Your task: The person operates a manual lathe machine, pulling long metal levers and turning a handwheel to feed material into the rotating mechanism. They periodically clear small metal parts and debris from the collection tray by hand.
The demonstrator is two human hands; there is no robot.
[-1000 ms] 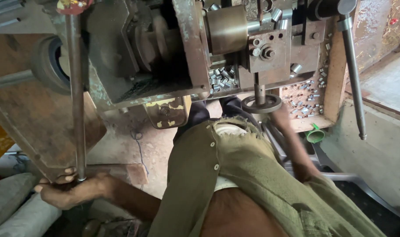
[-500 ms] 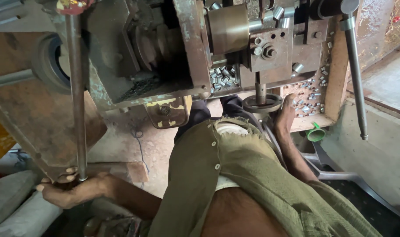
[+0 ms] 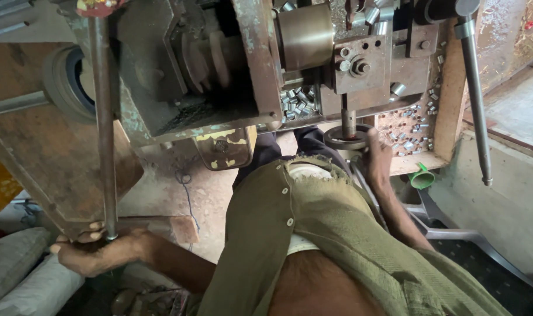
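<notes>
I look down my olive shirt at a rusty metal-working machine. My left hand is closed around the lower end of a long steel lever bar at the left. At the machine's front, my right hand grips the rim of a small round handwheel on a short vertical shaft. Above the wheel sits a bolted tool block, next to a smooth brass-coloured cylinder.
Several small cut metal pieces lie in a wooden tray under the machine. A second long steel handle hangs at the right. A green funnel-like cap sits below the tray. Grey sacks lie at lower left.
My right hand has risen from beside my hip up to the handwheel and closed on its rim. My left hand keeps its hold on the lever bar.
</notes>
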